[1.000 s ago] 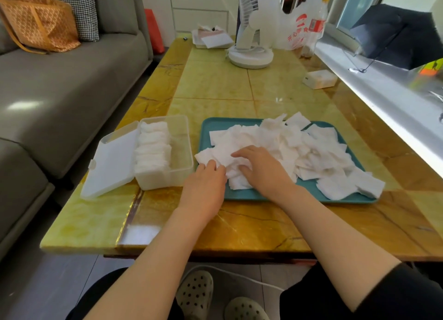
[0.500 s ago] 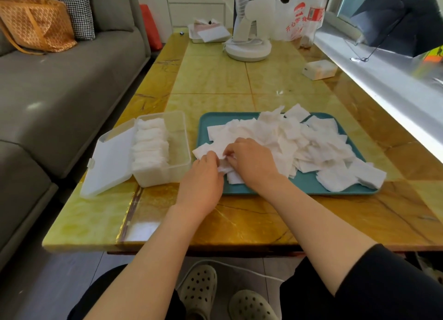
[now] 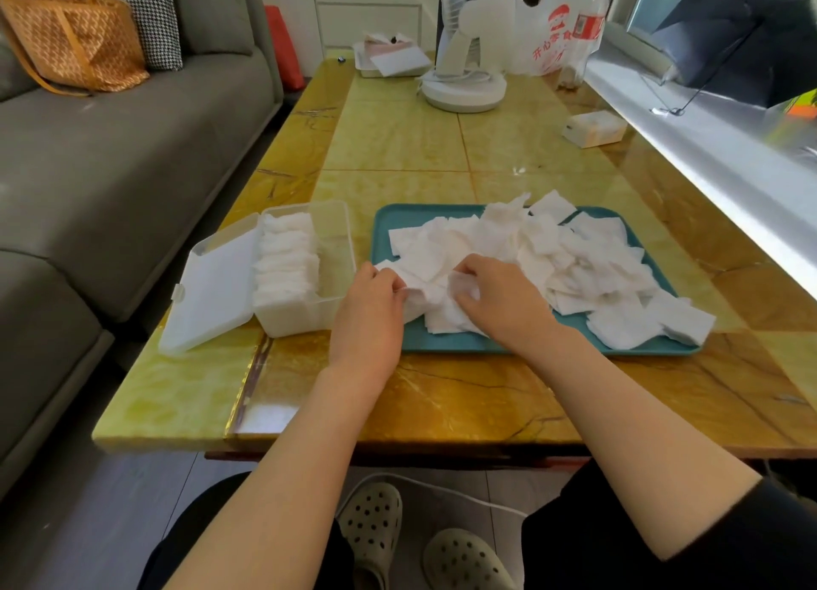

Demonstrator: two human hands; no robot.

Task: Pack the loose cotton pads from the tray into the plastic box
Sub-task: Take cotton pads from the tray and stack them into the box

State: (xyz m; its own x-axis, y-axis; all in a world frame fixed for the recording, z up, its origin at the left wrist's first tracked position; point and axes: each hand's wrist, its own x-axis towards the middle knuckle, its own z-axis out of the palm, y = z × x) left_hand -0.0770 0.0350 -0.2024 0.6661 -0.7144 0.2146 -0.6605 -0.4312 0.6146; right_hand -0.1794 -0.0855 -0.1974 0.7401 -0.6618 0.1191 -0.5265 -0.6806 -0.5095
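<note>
Living room, glossy yellow-green marble tabletop (image 3: 398,147), grey sofa (image 3: 110,147) along its left with an orange bag (image 3: 70,37) on it. Far end: white fan (image 3: 464,59), white plastic bag (image 3: 548,37), bottle (image 3: 588,23), small white pack (image 3: 594,128). Dark umbrella (image 3: 742,41) lay on the windowsill to the right.

Writing: the bag carried red Chinese print, "开心" readable, the rest unclear. The bottle had a red label, too small to read.

Teal tray (image 3: 384,222) sat at the near centre with the loose cotton pads (image 3: 574,258) heaped on it, some overhanging the near right rim. Plastic box (image 3: 340,253) stood just left of the tray, lid (image 3: 212,289) flipped open, a row of packed pads (image 3: 287,262) along its left side.

Left hand (image 3: 369,311) and right hand (image 3: 499,298) were both at the pile's near left corner, fingers curled, each pinching pads.
</note>
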